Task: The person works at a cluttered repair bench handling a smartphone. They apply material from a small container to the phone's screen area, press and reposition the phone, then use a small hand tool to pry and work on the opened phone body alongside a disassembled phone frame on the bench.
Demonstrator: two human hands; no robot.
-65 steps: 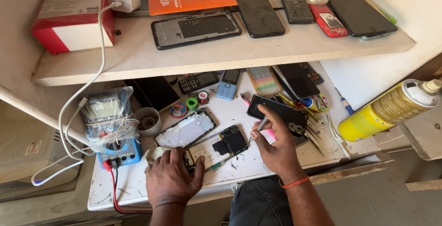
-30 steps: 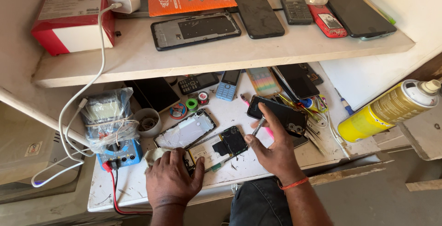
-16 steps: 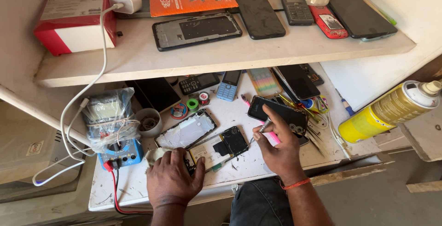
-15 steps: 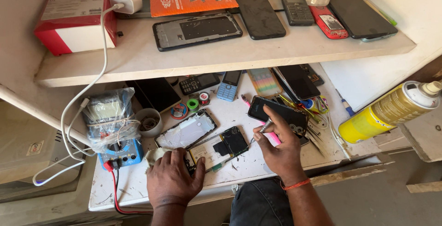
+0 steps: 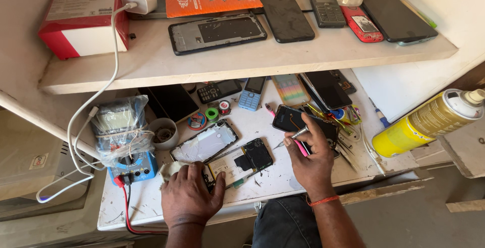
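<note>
An opened phone [image 5: 241,161] with its back off lies on the white worktop [image 5: 283,180], its battery and dark board exposed. My left hand [image 5: 191,194] presses flat on its lower left end. My right hand [image 5: 309,153] holds metal tweezers [image 5: 288,138] and a pink-handled tool [image 5: 299,147], with the tweezers' tip hovering just right of the phone's upper corner. A detached phone back frame [image 5: 204,142] lies just above the opened phone.
A dark phone [image 5: 298,121] lies under my right hand. A blue multimeter [image 5: 132,164] with a red lead, a small cup [image 5: 162,132], tape rolls and several phones crowd the worktop. A yellow spray can [image 5: 429,121] lies at right. The upper shelf [image 5: 242,51] carries phones, a red box and a charger.
My right hand has shifted slightly left and down, bringing the tweezers' tip nearer the opened phone. My left hand has stayed on the phone.
</note>
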